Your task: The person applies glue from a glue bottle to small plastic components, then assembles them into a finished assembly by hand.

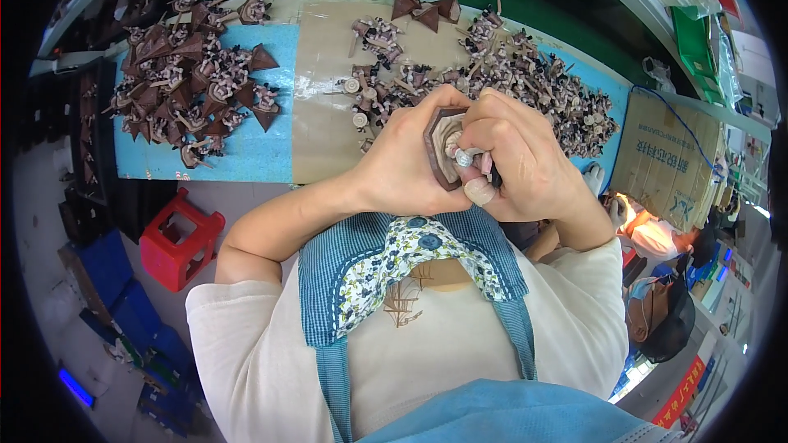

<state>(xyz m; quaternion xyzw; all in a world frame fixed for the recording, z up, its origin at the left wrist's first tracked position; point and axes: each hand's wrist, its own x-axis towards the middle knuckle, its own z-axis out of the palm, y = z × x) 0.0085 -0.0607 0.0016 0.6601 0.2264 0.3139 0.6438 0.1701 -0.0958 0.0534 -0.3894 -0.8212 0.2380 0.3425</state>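
Above my apron, my left hand is closed around a brown angular base with a beige hollow inside. My right hand pinches a small figurine, of which a pale, pinkish part shows between the fingers. The figurine meets the hollow of the base; whether it is seated there I cannot tell. Beyond my hands lies a heap of small figurines in pink, black and beige. On the left is a pile of figurines with brown bases.
Several loose brown bases lie at the far edge of the table. A cardboard box stands at the right end. There is a red stool on the floor at left. Another person in a dark cap is at right.
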